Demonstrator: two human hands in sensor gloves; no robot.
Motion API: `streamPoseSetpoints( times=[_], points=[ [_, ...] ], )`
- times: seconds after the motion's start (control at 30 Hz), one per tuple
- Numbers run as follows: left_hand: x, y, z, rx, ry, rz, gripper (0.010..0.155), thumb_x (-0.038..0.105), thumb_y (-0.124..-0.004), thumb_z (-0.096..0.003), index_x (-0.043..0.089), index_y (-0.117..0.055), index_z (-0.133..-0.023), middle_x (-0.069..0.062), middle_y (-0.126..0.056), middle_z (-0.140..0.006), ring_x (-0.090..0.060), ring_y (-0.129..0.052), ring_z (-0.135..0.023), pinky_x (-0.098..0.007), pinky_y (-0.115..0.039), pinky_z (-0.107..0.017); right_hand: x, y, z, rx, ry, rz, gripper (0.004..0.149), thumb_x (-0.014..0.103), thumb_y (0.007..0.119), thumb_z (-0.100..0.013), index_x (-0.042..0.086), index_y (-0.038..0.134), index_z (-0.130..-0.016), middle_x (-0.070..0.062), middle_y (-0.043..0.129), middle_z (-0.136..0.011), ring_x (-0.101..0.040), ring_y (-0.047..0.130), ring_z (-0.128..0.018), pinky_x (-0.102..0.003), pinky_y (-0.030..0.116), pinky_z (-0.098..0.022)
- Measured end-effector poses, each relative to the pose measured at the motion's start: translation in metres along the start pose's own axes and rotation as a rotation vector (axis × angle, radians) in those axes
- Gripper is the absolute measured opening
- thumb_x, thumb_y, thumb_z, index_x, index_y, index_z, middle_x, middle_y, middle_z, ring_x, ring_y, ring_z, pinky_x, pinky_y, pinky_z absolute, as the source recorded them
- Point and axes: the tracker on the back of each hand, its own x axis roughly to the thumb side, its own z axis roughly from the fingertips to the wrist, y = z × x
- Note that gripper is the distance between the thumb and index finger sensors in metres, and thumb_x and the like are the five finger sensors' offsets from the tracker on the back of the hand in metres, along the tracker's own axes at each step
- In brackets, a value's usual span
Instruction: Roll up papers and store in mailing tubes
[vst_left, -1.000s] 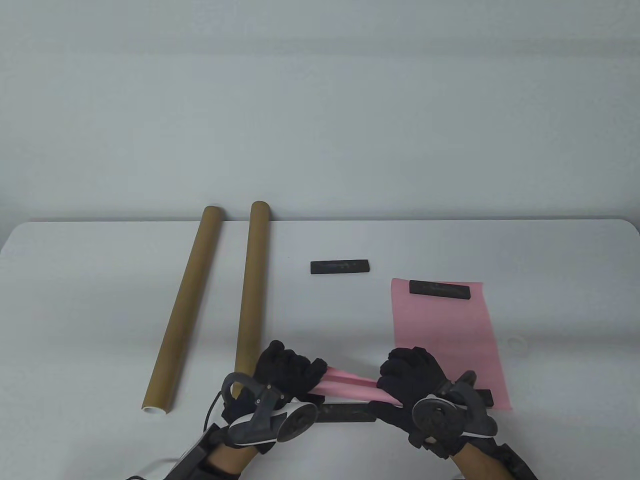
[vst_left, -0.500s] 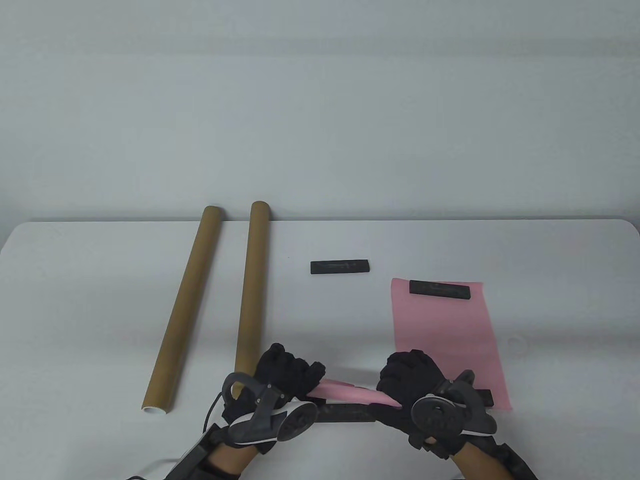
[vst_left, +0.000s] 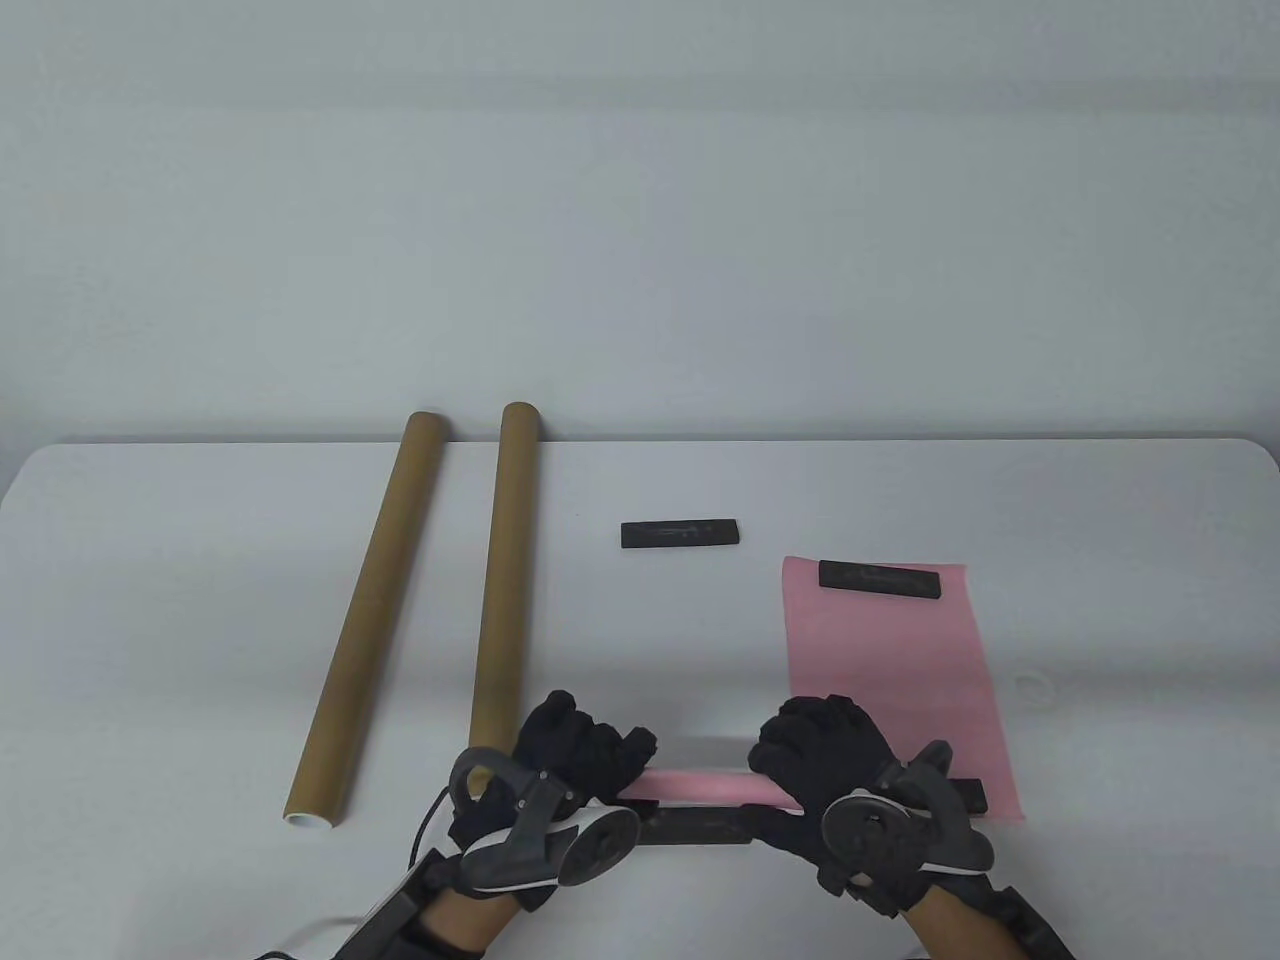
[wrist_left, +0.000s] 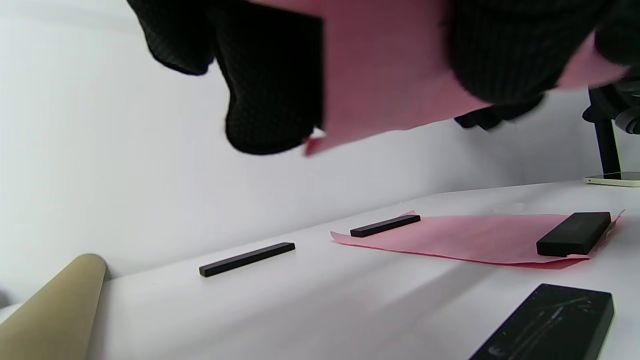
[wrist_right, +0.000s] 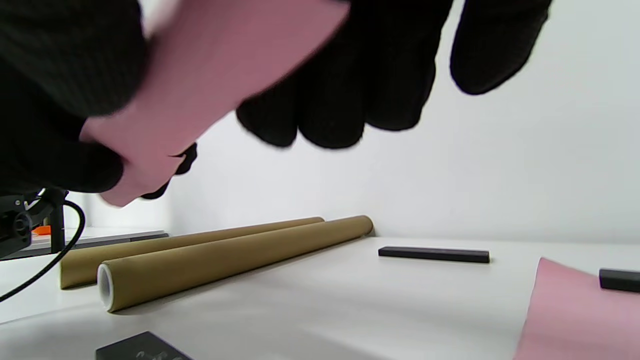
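A rolled pink paper (vst_left: 700, 785) is held level above the table's front edge between both hands. My left hand (vst_left: 580, 755) grips its left end and my right hand (vst_left: 825, 760) grips its right end. The roll shows close up in the left wrist view (wrist_left: 385, 65) and the right wrist view (wrist_right: 215, 80). Two brown mailing tubes (vst_left: 372, 615) (vst_left: 505, 570) lie side by side at the left; both also show in the right wrist view (wrist_right: 225, 257). A second pink sheet (vst_left: 895, 670) lies flat at the right.
A black bar (vst_left: 880, 578) weighs down the flat sheet's far end and another (vst_left: 968, 792) its near end. A loose black bar (vst_left: 680, 533) lies mid-table. One more black bar (vst_left: 700, 825) lies under the roll. A clear tape ring (vst_left: 1033, 686) sits at the right.
The pink paper has tightened from a loose, twisted, slanting shape into a straight level roll. Both hands stay in nearly the same place, still holding its ends.
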Motion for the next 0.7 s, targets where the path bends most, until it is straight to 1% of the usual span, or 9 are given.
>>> streamPoseSetpoints(
  times=[0.07,0.13,0.23,0.3,0.37,0.47,0.5,0.6,0.7],
  points=[
    [-0.002,-0.002,0.0,-0.019,0.015,0.034,0.064,0.07,-0.075,-0.0328,0.034,-0.082,-0.085,0.014,-0.101,-0.052,-0.009,-0.107,-0.05,-0.046,-0.075,-0.069,0.003,0.0,0.0,-0.008,-0.015,0.039,0.064,0.056,0.088,-0.042,0.018,0.082,-0.094,-0.012,0.082,-0.099,-0.048,0.078,-0.096,-0.071,0.065,-0.067],
    [-0.001,-0.003,0.0,-0.013,0.006,0.003,0.065,0.069,-0.075,-0.0337,0.036,-0.075,-0.091,0.012,-0.098,-0.066,-0.011,-0.104,-0.063,-0.047,-0.073,-0.07,0.003,0.001,0.0,-0.002,-0.011,0.045,0.058,0.054,0.087,-0.043,0.02,0.086,-0.089,-0.012,0.085,-0.097,-0.047,0.08,-0.095,-0.071,0.065,-0.067],
    [0.004,-0.002,0.001,0.024,-0.037,-0.035,0.067,0.064,-0.08,-0.0353,0.039,-0.065,-0.096,0.008,-0.087,-0.082,-0.016,-0.096,-0.077,-0.05,-0.068,-0.071,0.0,0.002,-0.002,0.031,-0.002,0.028,0.056,0.061,0.082,-0.042,0.016,0.099,-0.071,-0.01,0.099,-0.08,-0.043,0.091,-0.086,-0.07,0.07,-0.064],
    [0.008,0.002,0.002,0.047,-0.05,-0.043,0.064,0.063,-0.08,-0.0355,0.038,-0.068,-0.094,0.009,-0.09,-0.078,-0.015,-0.097,-0.074,-0.049,-0.069,-0.071,-0.002,0.003,-0.002,0.068,-0.003,-0.005,0.06,0.065,0.078,-0.041,0.015,0.104,-0.06,-0.009,0.105,-0.07,-0.042,0.099,-0.077,-0.07,0.074,-0.061],
    [0.007,0.004,0.002,0.039,-0.042,-0.04,0.064,0.066,-0.079,-0.0346,0.037,-0.074,-0.091,0.012,-0.096,-0.067,-0.012,-0.103,-0.063,-0.047,-0.072,-0.07,-0.003,0.003,-0.001,0.054,0.004,-0.017,0.062,0.067,0.077,-0.041,0.014,0.102,-0.063,-0.01,0.103,-0.073,-0.043,0.096,-0.079,-0.07,0.074,-0.061],
    [0.002,0.002,0.001,0.012,-0.024,0.003,0.064,0.069,-0.075,-0.033,0.034,-0.08,-0.086,0.014,-0.101,-0.055,-0.008,-0.107,-0.051,-0.046,-0.076,-0.069,0.0,0.001,0.0,0.023,-0.008,0.025,0.069,0.063,0.083,-0.041,0.015,0.087,-0.089,-0.013,0.086,-0.095,-0.048,0.083,-0.092,-0.071,0.067,-0.065],
    [0.001,0.001,0.0,0.004,-0.017,0.016,0.064,0.07,-0.075,-0.0328,0.033,-0.081,-0.086,0.014,-0.101,-0.054,-0.008,-0.108,-0.05,-0.045,-0.076,-0.069,0.001,0.001,0.0,0.021,-0.016,0.038,0.068,0.061,0.085,-0.041,0.016,0.083,-0.092,-0.013,0.083,-0.098,-0.048,0.079,-0.094,-0.071,0.065,-0.066],
    [0.0,-0.002,0.0,-0.003,-0.009,-0.012,0.068,0.069,-0.075,-0.0335,0.034,-0.073,-0.092,0.011,-0.096,-0.072,-0.013,-0.103,-0.067,-0.048,-0.072,-0.071,0.003,0.001,-0.001,0.013,-0.013,0.052,0.057,0.054,0.087,-0.043,0.018,0.087,-0.087,-0.011,0.087,-0.095,-0.047,0.082,-0.093,-0.071,0.066,-0.066],
    [0.005,0.001,0.002,0.042,-0.036,-0.066,0.073,0.064,-0.081,-0.035,0.033,-0.062,-0.099,0.007,-0.086,-0.087,-0.018,-0.094,-0.081,-0.05,-0.067,-0.072,-0.001,0.003,-0.002,0.045,-0.002,0.007,0.055,0.061,0.082,-0.042,0.017,0.097,-0.071,-0.009,0.099,-0.079,-0.043,0.093,-0.084,-0.069,0.071,-0.063]
  ],
)
